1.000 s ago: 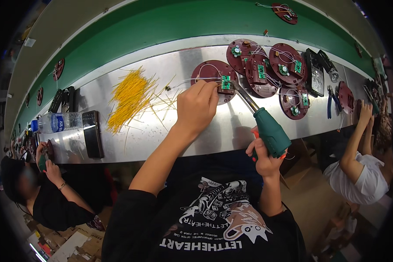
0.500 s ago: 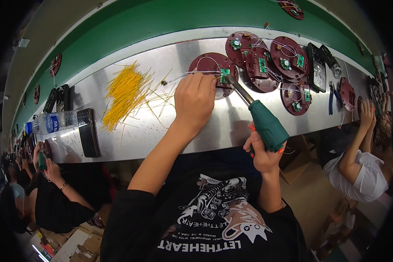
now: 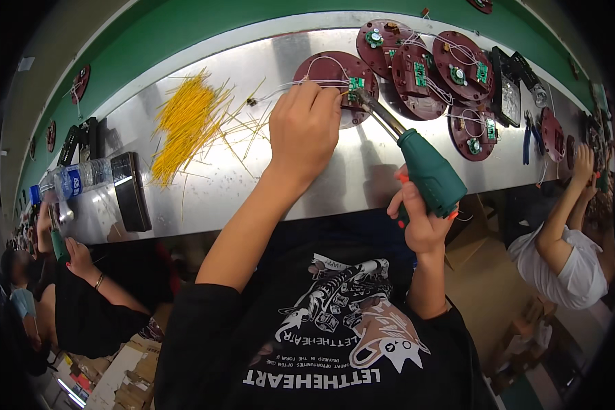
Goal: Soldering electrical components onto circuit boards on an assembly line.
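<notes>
My right hand (image 3: pixel 425 215) is wrapped round a green soldering gun (image 3: pixel 430 171), its fingers partly hidden by the handle. The metal tip points up and left and meets a small green circuit board (image 3: pixel 356 85) on a round maroon disc (image 3: pixel 331 66). My left hand (image 3: pixel 305 126) rests over the disc's near left edge, fingers bent and pressed together beside the board. What they pinch is hidden. Thin white wires (image 3: pixel 318 83) run past the left fingertips to the board and loop on the disc.
Loose yellow wires (image 3: pixel 188 126) lie in a heap on the metal bench (image 3: pixel 246 198). A phone (image 3: pixel 130 191) and a water bottle (image 3: pixel 75 181) lie left of it. More maroon discs (image 3: pixel 417 78) overlap at right, near blue-handled pliers (image 3: pixel 527 139). Co-workers sit at both sides.
The view has tilted, so the bench appears higher. The tip stays at the board, and my left hand keeps its place beside it. The left co-worker's hand has shifted towards the bottle.
</notes>
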`<state>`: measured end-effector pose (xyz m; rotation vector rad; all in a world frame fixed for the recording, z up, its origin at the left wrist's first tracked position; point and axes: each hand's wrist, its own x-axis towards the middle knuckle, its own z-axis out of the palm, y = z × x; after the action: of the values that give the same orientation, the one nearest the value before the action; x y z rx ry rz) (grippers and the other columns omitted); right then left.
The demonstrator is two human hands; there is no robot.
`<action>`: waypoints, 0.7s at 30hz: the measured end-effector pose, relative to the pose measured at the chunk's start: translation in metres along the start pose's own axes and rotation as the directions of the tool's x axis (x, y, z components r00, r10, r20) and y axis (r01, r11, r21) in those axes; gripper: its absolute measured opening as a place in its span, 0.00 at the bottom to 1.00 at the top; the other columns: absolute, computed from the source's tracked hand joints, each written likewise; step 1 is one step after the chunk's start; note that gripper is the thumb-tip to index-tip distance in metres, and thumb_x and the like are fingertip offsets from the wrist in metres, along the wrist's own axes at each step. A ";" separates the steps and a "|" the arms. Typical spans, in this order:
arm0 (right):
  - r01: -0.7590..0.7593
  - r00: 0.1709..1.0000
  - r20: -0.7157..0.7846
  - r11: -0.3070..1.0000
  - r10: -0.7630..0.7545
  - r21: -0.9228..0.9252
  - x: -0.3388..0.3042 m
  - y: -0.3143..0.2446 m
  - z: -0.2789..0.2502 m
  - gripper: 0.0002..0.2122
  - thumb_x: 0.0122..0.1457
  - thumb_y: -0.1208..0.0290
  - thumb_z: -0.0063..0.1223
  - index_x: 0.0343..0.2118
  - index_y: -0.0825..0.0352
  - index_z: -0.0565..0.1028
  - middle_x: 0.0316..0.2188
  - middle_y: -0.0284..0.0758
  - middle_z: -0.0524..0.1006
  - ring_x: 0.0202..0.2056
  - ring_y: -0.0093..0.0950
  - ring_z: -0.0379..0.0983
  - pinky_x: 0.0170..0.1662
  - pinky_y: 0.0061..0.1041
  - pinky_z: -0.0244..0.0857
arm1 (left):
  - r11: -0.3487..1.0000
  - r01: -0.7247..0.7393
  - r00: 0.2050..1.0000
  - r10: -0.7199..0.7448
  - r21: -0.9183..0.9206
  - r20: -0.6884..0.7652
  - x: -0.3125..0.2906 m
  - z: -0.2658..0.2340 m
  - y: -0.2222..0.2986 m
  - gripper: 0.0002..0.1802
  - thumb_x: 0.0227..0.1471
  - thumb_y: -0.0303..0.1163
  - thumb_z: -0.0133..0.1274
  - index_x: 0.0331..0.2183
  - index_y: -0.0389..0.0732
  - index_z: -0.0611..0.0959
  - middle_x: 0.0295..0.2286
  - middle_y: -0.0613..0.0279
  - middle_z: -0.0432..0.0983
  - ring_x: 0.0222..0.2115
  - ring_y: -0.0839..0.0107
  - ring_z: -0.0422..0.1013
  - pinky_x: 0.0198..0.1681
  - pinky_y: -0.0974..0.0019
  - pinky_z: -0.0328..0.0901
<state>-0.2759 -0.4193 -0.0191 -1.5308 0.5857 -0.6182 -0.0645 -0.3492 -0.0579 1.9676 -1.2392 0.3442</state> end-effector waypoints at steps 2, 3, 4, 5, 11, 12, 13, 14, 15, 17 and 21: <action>0.003 1.000 0.001 1.000 -0.003 -0.004 0.000 0.001 0.000 0.15 0.63 0.76 0.49 0.50 0.77 0.71 0.38 0.41 0.76 0.17 0.23 0.71 0.19 0.20 0.62 | 1.000 -0.006 1.000 0.006 -0.003 -0.010 0.000 0.002 -0.001 0.03 0.48 0.26 0.58 0.29 0.39 0.81 0.25 0.61 0.70 0.26 0.60 0.70 0.30 0.58 0.65; 0.003 1.000 0.005 1.000 -0.003 -0.007 0.000 0.000 0.000 0.15 0.63 0.75 0.49 0.50 0.77 0.71 0.38 0.41 0.76 0.17 0.23 0.71 0.19 0.20 0.62 | 1.000 -0.016 1.000 0.016 -0.007 -0.023 0.000 0.002 -0.002 0.03 0.48 0.26 0.58 0.29 0.39 0.81 0.25 0.61 0.70 0.26 0.60 0.70 0.30 0.58 0.65; 0.005 1.000 0.008 1.000 -0.005 -0.010 0.001 0.000 0.000 0.15 0.63 0.75 0.49 0.50 0.77 0.71 0.38 0.41 0.76 0.17 0.23 0.71 0.19 0.20 0.62 | 1.000 -0.026 0.999 0.026 -0.010 -0.037 0.000 0.002 -0.002 0.03 0.48 0.26 0.58 0.29 0.39 0.82 0.25 0.61 0.70 0.26 0.60 0.70 0.30 0.58 0.65; 0.007 1.000 0.012 1.000 -0.007 -0.014 0.001 0.000 0.001 0.15 0.63 0.74 0.48 0.49 0.77 0.71 0.38 0.41 0.76 0.17 0.23 0.71 0.19 0.20 0.62 | 1.000 -0.026 0.999 0.025 -0.010 -0.037 0.000 0.002 -0.003 0.03 0.48 0.26 0.58 0.29 0.39 0.82 0.25 0.61 0.70 0.26 0.60 0.70 0.30 0.58 0.65; 0.031 0.999 0.012 0.999 -0.031 -0.017 0.000 0.002 0.000 0.15 0.63 0.74 0.49 0.49 0.77 0.71 0.38 0.41 0.76 0.17 0.23 0.71 0.19 0.20 0.62 | 0.999 -0.024 0.999 0.023 -0.023 -0.036 -0.002 0.003 -0.002 0.03 0.48 0.26 0.59 0.29 0.39 0.82 0.25 0.61 0.71 0.25 0.61 0.70 0.29 0.58 0.65; 0.031 0.999 0.011 0.999 -0.031 -0.017 0.000 0.001 0.001 0.15 0.63 0.74 0.49 0.49 0.77 0.71 0.38 0.41 0.76 0.17 0.23 0.71 0.19 0.20 0.62 | 0.999 -0.028 0.999 0.027 -0.023 -0.040 -0.002 0.003 -0.002 0.03 0.48 0.26 0.59 0.29 0.39 0.82 0.25 0.61 0.70 0.25 0.61 0.70 0.29 0.58 0.65; 0.030 1.000 0.010 0.999 -0.030 -0.016 0.000 0.001 0.001 0.15 0.63 0.73 0.48 0.49 0.78 0.71 0.38 0.41 0.76 0.17 0.23 0.71 0.19 0.20 0.62 | 0.999 -0.028 0.999 0.027 -0.023 -0.039 -0.001 0.003 -0.002 0.03 0.48 0.26 0.59 0.29 0.39 0.82 0.25 0.61 0.70 0.25 0.61 0.70 0.29 0.58 0.65; 0.029 1.000 0.011 0.999 -0.029 -0.016 0.001 0.001 0.001 0.15 0.63 0.73 0.48 0.49 0.78 0.71 0.38 0.41 0.76 0.17 0.23 0.71 0.19 0.20 0.62 | 0.999 -0.027 0.999 0.026 -0.020 -0.042 -0.001 0.003 -0.003 0.03 0.47 0.26 0.59 0.28 0.39 0.82 0.24 0.62 0.70 0.25 0.61 0.70 0.29 0.59 0.65; 0.029 1.000 0.010 0.999 -0.029 -0.017 0.001 0.000 0.001 0.14 0.63 0.73 0.49 0.49 0.77 0.71 0.38 0.41 0.76 0.17 0.23 0.71 0.19 0.20 0.62 | 1.000 -0.025 0.999 0.025 -0.017 -0.044 -0.001 0.003 -0.003 0.03 0.47 0.26 0.59 0.28 0.40 0.82 0.24 0.62 0.70 0.25 0.61 0.70 0.28 0.59 0.65; 0.026 1.000 0.008 0.999 -0.026 -0.021 0.001 0.000 0.001 0.14 0.63 0.73 0.49 0.48 0.77 0.71 0.37 0.41 0.75 0.17 0.23 0.71 0.19 0.20 0.62 | 1.000 -0.023 0.999 0.022 -0.016 -0.044 -0.002 0.003 -0.002 0.03 0.47 0.26 0.59 0.28 0.40 0.82 0.24 0.62 0.70 0.25 0.62 0.70 0.28 0.59 0.65; -0.015 1.000 0.014 1.000 0.015 -0.017 0.004 -0.004 -0.002 0.14 0.63 0.73 0.50 0.48 0.75 0.71 0.35 0.40 0.75 0.17 0.23 0.71 0.19 0.20 0.62 | 0.999 -0.035 0.999 0.036 0.023 -0.040 -0.001 0.003 -0.002 0.03 0.46 0.26 0.59 0.28 0.42 0.83 0.24 0.64 0.70 0.25 0.63 0.70 0.28 0.60 0.65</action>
<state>-0.2748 -0.4230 -0.0153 -1.5439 0.5927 -0.5917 -0.0641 -0.3504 -0.0616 1.9495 -1.2515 0.4149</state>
